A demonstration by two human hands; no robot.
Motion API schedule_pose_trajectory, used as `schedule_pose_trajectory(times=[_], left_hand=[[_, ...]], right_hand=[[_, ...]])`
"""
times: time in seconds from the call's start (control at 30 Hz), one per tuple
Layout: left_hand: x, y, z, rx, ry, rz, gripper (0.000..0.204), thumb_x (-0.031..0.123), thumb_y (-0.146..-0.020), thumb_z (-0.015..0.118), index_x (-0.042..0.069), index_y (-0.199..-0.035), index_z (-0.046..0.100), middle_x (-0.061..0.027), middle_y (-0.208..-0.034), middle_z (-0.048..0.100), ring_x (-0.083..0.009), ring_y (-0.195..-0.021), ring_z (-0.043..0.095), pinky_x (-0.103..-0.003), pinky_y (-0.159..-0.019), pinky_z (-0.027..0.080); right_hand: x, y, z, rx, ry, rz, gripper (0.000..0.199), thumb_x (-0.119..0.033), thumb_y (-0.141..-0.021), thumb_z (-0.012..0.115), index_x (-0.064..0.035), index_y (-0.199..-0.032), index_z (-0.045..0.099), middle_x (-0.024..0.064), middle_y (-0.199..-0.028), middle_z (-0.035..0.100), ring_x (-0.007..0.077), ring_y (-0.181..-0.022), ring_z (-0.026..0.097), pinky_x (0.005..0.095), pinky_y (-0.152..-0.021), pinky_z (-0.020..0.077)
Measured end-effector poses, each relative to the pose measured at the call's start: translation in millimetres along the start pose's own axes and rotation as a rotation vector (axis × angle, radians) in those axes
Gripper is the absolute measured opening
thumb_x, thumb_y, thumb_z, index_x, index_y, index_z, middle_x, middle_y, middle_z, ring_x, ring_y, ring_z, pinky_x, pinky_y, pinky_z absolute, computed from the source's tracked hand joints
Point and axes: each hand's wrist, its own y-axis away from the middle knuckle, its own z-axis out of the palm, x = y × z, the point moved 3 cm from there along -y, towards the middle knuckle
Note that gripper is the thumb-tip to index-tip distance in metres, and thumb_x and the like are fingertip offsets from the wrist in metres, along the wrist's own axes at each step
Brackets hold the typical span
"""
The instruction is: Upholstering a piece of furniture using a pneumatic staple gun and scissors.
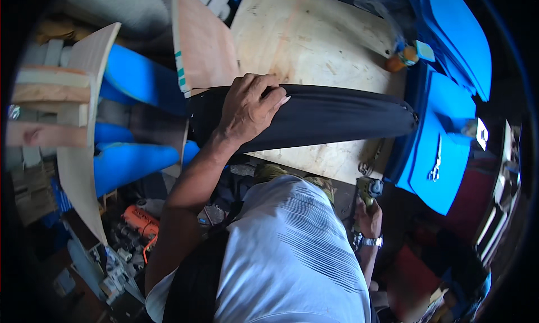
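A long panel covered in black fabric (337, 111) lies across the plywood tabletop (314, 37). My left hand (251, 107) presses on it, fingers curled together over its far edge. A small white bit shows at the fingertips; I cannot make out what it is. Low on the right, beside the table's near edge, my right hand (369, 217) is closed around a dark and olive tool that looks like a staple gun (368, 189). Its lower part is hidden by the hand. Dark-handled scissors (366, 167) rest at the tabletop's near right corner.
Blue foam sheets (418, 171) flank the table's right side, with silver scissors (435, 166) on them. An orange jar (401, 59) stands at the back right. On the left are a curved plywood frame (84, 121) and blue foam pieces (132, 166). An orange machine (140, 221) sits below.
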Motion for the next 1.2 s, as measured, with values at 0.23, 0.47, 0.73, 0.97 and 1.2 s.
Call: schedule_pose_trajectory(times=[0.23,0.47,0.73,0.97,1.2], left_hand=[[12,-9,11,-0.100,0.088,-0.046,0.017,0.016,-0.095,0.074,0.006,-0.106,0.067,-0.0110,-0.103,0.065,-0.0334,-0.094,0.065,-0.046,-0.082,0.053],[70,-39,57,-0.049,0.038,0.102,0.037,0.039,-0.095,0.075,0.006,-0.107,0.063,-0.0099,-0.104,0.061,-0.0281,-0.092,0.064,-0.043,-0.077,0.054],[101,-91,102,-0.175,0.012,0.119,0.046,0.054,-0.099,0.066,0.008,-0.099,0.059,-0.0101,-0.087,0.066,-0.0292,-0.080,0.067,-0.044,-0.075,0.052],[96,-101,98,-0.008,0.082,0.222,0.033,0.041,-0.098,0.072,0.009,-0.094,0.065,-0.0088,-0.100,0.065,-0.0292,-0.082,0.067,-0.048,-0.086,0.052],[91,-107,111,-0.219,0.246,-0.043,0.027,0.029,-0.104,0.065,0.003,-0.094,0.063,-0.0136,-0.101,0.069,-0.0380,-0.088,0.071,-0.049,-0.072,0.057]], right_hand=[[-24,23,38,0.011,-0.107,-0.016,0.034,-0.031,-0.100,0.077,0.0006,-0.106,0.067,0.0003,-0.077,0.066,0.0068,-0.065,0.059,0.0263,-0.058,0.0492],[-63,29,5,0.079,-0.057,-0.227,0.048,-0.045,-0.098,0.078,0.0013,-0.103,0.067,0.0027,-0.072,0.067,0.0110,-0.064,0.064,0.0302,-0.059,0.0506],[-112,34,-52,0.123,-0.074,-0.478,0.053,-0.050,-0.098,0.076,0.0015,-0.103,0.066,0.0027,-0.077,0.068,0.0113,-0.068,0.066,0.0278,-0.063,0.0525],[-161,8,-73,-0.029,-0.239,-0.683,0.075,-0.054,-0.090,0.084,0.0057,-0.131,0.062,0.0024,-0.091,0.068,0.0101,-0.073,0.054,0.0274,-0.063,0.0440],[-192,-39,-70,0.033,-0.073,-0.759,0.069,-0.064,-0.085,0.084,0.0034,-0.085,0.068,-0.0020,-0.054,0.056,0.0075,-0.047,0.048,0.0258,-0.044,0.0367]])
